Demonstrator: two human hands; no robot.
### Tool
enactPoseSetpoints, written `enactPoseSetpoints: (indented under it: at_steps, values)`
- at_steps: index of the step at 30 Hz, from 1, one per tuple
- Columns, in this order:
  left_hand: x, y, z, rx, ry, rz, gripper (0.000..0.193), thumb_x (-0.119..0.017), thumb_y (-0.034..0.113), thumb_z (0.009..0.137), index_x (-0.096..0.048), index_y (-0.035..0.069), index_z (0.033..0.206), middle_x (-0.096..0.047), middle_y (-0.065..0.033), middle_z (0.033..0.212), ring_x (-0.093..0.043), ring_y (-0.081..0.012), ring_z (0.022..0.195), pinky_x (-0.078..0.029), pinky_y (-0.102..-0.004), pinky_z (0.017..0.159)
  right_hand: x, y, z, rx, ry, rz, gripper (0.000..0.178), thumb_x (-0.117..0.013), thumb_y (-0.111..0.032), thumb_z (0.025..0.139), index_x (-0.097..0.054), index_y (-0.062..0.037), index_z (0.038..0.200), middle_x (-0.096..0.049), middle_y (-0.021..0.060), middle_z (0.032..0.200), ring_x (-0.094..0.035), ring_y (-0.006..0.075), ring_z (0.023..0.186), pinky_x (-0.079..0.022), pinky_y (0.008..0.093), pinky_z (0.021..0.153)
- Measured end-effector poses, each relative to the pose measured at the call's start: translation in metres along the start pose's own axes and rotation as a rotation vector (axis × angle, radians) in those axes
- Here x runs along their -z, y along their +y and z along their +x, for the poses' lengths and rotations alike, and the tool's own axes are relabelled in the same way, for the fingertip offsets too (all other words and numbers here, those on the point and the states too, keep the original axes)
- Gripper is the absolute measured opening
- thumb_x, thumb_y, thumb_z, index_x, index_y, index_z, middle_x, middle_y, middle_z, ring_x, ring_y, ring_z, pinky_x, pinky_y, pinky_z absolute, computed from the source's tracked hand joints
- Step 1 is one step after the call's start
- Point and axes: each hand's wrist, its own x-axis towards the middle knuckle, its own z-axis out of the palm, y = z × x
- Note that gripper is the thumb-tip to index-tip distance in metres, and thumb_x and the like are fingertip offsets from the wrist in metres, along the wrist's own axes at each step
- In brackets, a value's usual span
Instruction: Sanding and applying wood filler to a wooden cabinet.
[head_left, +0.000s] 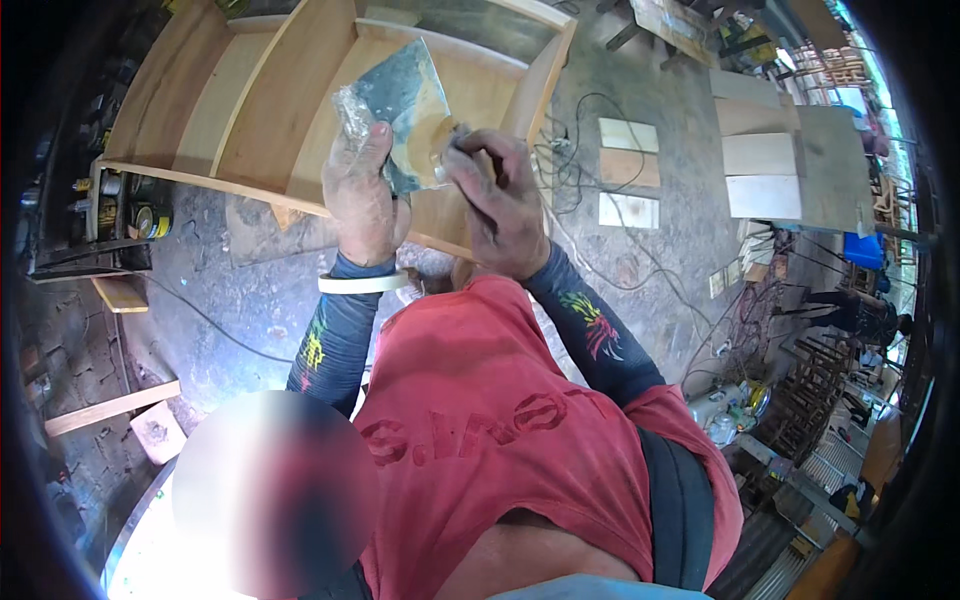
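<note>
My left hand [362, 200] is closed on a thin, flat grey-blue plate [390, 88], its thumb over the near edge. Tan paste [425, 135] is smeared across the plate's right side. Crumpled clear plastic [352, 108] lies at the plate's left edge, beside my thumb. My right hand [495, 200] is at the plate's right edge, fingers curled and pinched around something small that they mostly hide. Under both hands is an open wooden cabinet frame [285, 85] with dividers. A roll of pale tape [362, 284] circles my left wrist.
Several pale boards [628, 172] lie on the floor to the right, with loose cables [640, 270] nearby. Larger panels [762, 165] are farther right. A metal shelf with cans [150, 220] stands at left. Another person [850, 315] is at the far right.
</note>
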Motion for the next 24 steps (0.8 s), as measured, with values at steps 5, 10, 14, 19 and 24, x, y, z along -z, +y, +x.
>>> enactPoseSetpoints:
  at_steps: [5,10,14,19,24]
  values:
    - [0.008,0.009,0.028,0.668,0.032,-1.345,0.031,-0.060,0.011,0.101,-0.060,-0.006,0.127,-0.070,-0.0103,0.117,-0.067,-0.0198,0.106,-0.052,-0.0315,0.093,0.065,0.046,-0.005,0.003,-0.394,-0.446,0.059,-0.062,0.006,0.074,-0.066,-0.0103,0.131,-0.058,0.0137,0.127,-0.057,0.0375,0.116,-0.048,0.0434,0.101]
    - [-0.032,-0.003,0.041,0.698,0.006,-1.254,0.031,-0.058,0.011,0.102,-0.059,-0.005,0.128,-0.068,-0.0114,0.120,-0.067,-0.0199,0.107,-0.054,-0.0334,0.094,0.076,0.049,0.079,0.014,-0.298,-0.096,0.067,-0.052,0.013,0.070,-0.061,-0.0028,0.134,-0.058,0.0186,0.129,-0.058,0.0388,0.118,-0.046,0.0426,0.103]
    - [-0.074,0.002,0.059,0.762,0.198,-1.367,0.030,-0.056,0.010,0.103,-0.058,-0.004,0.129,-0.068,-0.0108,0.119,-0.067,-0.0200,0.108,-0.055,-0.0343,0.093,0.067,0.094,0.085,0.130,-0.121,0.079,0.071,-0.049,0.013,0.070,-0.055,0.0013,0.139,-0.056,0.0242,0.128,-0.056,0.0410,0.117,-0.043,0.0428,0.105]
    - [-0.114,0.019,0.064,0.711,0.542,-1.378,0.030,-0.057,0.009,0.103,-0.056,-0.003,0.130,-0.067,-0.0098,0.120,-0.067,-0.0197,0.107,-0.055,-0.0343,0.092,0.058,0.131,0.087,0.060,-0.189,0.329,0.072,-0.048,0.013,0.070,-0.056,-0.0014,0.141,-0.052,0.0232,0.132,-0.054,0.0398,0.121,-0.043,0.0436,0.106]
    - [-0.098,0.033,0.049,0.675,0.791,-1.166,0.029,-0.060,0.008,0.102,-0.057,-0.003,0.128,-0.067,-0.0083,0.119,-0.066,-0.0183,0.104,-0.054,-0.0327,0.091,0.074,0.193,0.108,0.246,-0.620,0.237,0.070,-0.052,0.013,0.073,-0.059,-0.0049,0.140,-0.054,0.0190,0.128,-0.055,0.0372,0.119,-0.048,0.0405,0.102]
